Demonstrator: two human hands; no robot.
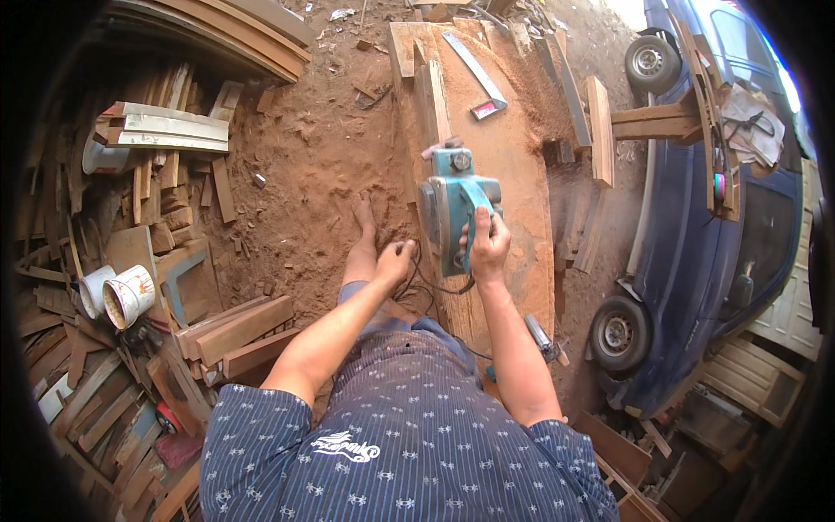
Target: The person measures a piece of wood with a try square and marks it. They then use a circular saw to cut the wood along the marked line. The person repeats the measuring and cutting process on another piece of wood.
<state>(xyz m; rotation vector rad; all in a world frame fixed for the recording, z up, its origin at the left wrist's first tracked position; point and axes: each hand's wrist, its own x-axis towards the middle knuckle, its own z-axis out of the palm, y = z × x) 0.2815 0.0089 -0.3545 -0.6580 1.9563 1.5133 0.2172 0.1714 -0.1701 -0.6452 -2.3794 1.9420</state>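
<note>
A teal electric planer [452,213] is in my right hand [487,248], whose fingers wrap round its rear handle. The planer is over a narrow wooden plank [432,109] along the left side of the wooden workbench [522,252]; whether its sole touches the wood is hidden. My left hand [396,264] is closed beside my thigh, to the left of the bench, with the black power cord [421,280] at its fingers. From the planer's rear the cord loops down toward my lap. A try square [477,78] with a metal blade lies farther up the bench.
Sawdust covers the bench's far right. Wood offcuts [578,217] stand along its right side, near a parked blue vehicle [696,252]. Another power tool [541,335] lies by my right forearm. Stacked timber [243,335] and white buckets [129,296] are at left.
</note>
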